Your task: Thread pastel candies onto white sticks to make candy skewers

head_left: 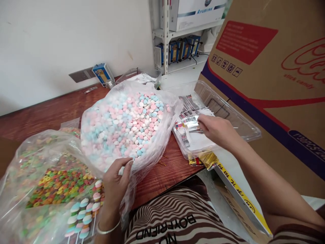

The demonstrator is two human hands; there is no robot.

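Note:
My left hand point(118, 179) pinches the near edge of a clear plastic bag point(152, 162) full of pink, white and blue candies point(149, 118). Over a clear plastic tray point(243, 127) at the right, my right hand point(213, 128) has its fingers closed at a pile of printed silver wrappers point(189, 118); whether it grips one is hard to make out. To the left lies a bag of colorful ring candies point(61, 183). Candy sticks point(81, 220) with pastel pieces rest on that bag, beside my left wrist.
A large cardboard box point(266, 84) stands at the right. Yellow packets point(208, 159) lie under the tray's near edge. Behind are a blue box point(103, 74), another clear container point(142, 76) and a white shelf point(177, 34).

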